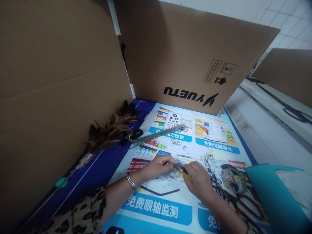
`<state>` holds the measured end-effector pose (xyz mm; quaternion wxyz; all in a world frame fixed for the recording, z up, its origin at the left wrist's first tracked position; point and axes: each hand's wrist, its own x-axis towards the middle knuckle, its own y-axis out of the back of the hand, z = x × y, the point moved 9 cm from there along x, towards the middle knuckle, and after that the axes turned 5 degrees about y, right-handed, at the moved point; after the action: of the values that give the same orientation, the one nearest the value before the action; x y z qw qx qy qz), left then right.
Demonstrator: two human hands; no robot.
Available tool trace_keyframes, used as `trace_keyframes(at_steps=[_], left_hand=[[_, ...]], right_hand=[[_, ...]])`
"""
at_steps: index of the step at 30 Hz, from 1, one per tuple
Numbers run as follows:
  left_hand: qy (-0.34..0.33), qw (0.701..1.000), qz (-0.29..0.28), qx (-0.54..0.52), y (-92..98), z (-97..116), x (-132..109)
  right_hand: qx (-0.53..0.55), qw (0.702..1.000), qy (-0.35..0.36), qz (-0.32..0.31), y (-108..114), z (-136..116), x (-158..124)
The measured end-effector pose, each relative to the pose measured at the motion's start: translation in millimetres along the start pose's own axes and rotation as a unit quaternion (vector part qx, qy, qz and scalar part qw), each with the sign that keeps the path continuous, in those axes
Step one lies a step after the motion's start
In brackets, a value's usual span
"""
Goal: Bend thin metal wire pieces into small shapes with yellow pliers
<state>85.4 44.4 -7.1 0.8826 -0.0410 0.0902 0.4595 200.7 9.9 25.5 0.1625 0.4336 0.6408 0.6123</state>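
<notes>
My right hand (198,178) is closed around pliers (179,167) with a yellow-and-dark handle, their metal jaws pointing left. The jaw tips meet the fingers of my left hand (162,166), which pinch something thin that looks like wire; its shape is too small to make out. Below the hands lies a loose tangle of fine wire pieces (170,178) on the printed sheet. Beyond my left hand, a bundle of straight thin wires (158,132) lies slantwise. Small wire bits (209,160) and dark rings are scattered beside my right hand.
Brown feathers (109,130) lean along the left cardboard wall (56,81). Another cardboard panel (175,58) stands at the back. On the right are a roll of clear tape (234,180), red-handled scissors (250,208) and a teal box-like object (273,195).
</notes>
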Motion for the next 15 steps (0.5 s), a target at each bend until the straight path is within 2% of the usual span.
trace_keyframes(at_steps=[10,15], left_hand=[[-0.017,1.0,-0.013,-0.005,-2.1,0.1,-0.5],[-0.019,1.0,0.015,0.005,1.4,0.3,1.2]], right_hand=[[-0.023,1.0,-0.018,-0.011,-2.3,1.1,-2.4],[0.03,0.999,-0.037,0.009,-6.5,5.7,-4.3]])
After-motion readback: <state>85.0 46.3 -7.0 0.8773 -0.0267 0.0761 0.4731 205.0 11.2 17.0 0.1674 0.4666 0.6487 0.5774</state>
